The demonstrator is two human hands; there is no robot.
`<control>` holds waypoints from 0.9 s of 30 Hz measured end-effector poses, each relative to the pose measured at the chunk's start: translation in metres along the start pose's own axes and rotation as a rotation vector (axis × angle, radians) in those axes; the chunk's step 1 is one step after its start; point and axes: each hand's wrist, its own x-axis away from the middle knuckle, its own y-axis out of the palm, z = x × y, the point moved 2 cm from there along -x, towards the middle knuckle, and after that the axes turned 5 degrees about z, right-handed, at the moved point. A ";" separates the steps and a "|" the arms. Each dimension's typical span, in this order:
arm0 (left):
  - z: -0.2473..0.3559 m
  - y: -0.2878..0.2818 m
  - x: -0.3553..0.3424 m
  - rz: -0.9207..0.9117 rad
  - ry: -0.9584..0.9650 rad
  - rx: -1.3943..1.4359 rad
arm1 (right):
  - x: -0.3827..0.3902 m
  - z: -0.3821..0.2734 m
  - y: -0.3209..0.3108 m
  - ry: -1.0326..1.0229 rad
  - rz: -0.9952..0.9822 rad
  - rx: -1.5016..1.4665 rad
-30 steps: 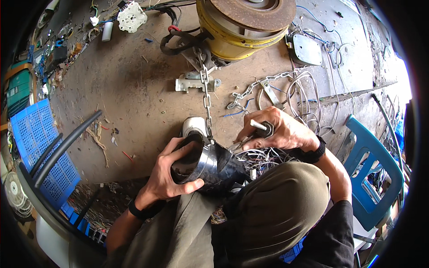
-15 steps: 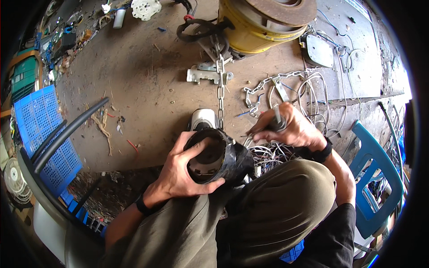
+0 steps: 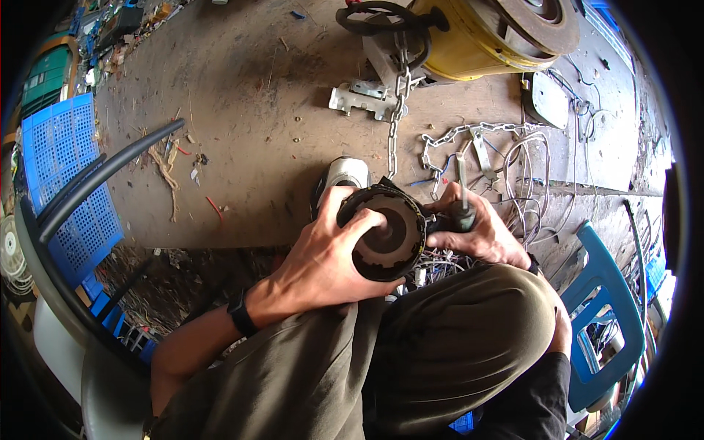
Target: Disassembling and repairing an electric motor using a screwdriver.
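My left hand (image 3: pixel 330 249) grips a black round housing (image 3: pixel 411 242), a finger inside its open end, which faces up and shows a metal rim and dark interior. My right hand (image 3: pixel 480 227) is closed on a screwdriver (image 3: pixel 462 209), its pale shaft pointing upward and away from the housing, and is right beside the housing's side. A metal chain (image 3: pixel 392 150) runs down behind the housing; where it ends is hidden. Below the hands lies a tangle of wires (image 3: pixel 444 268). My shoe (image 3: pixel 345 172) shows just beyond the housing, and my trousered knees are under my arms.
A yellow machine (image 3: pixel 466 51) with a rusty disc, metal brackets (image 3: pixel 352 99), loose chain (image 3: pixel 440 139) and cables (image 3: pixel 521 169) lie on the board ahead. A blue mesh crate (image 3: pixel 62 169) and black tubes (image 3: pixel 132 150) are at left, a blue plastic chair (image 3: pixel 605 323) at right.
The view has shifted, so the scene sits further right. The housing has turned, its open end now facing up at me. The screwdriver's shaft has swung from pointing left to pointing away.
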 end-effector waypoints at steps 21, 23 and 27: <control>-0.029 0.009 -0.015 -0.227 -0.484 1.342 | -0.014 -0.099 -0.026 0.452 -0.061 0.241; -0.027 0.007 -0.011 -0.372 -0.481 1.610 | -0.001 -0.129 -0.027 0.341 -0.070 0.372; -0.034 -0.014 -0.009 -0.361 -0.532 1.745 | 0.006 -0.193 -0.005 0.313 -0.063 0.304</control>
